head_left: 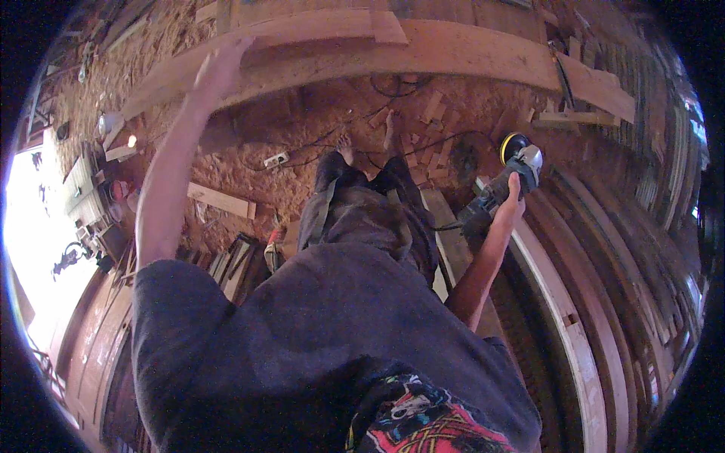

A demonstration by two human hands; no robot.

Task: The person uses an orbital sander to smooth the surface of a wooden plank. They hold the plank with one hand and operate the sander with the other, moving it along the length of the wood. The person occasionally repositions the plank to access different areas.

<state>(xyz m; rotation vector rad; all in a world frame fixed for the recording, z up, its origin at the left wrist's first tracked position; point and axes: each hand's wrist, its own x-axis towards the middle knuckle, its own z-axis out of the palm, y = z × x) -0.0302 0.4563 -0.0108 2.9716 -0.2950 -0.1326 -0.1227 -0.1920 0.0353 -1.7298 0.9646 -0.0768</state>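
Note:
My right hand (pixel 513 200) is closed around the body of an angle grinder (pixel 487 198), held out to my right above the stacked boards. The tool has a dark body, a silver head and a round yellow-edged disc (pixel 513 146) turned away from me. On the far left my left hand (pixel 226 59) reaches forward with fingers stretched out, slightly blurred, at a long wooden plank (pixel 468 60). A narrower board (pixel 325 27) lies on top of that plank, beside the hand. Whether my fingers press on the board or only the plank, I cannot tell.
Wood offcuts (pixel 434 109) and sawdust cover the floor around my bare feet. A white socket block (pixel 276 160) lies there with dark cables. Long boards (pixel 574 302) are stacked on the right. A short board (pixel 221 201) and more timber lie on the left.

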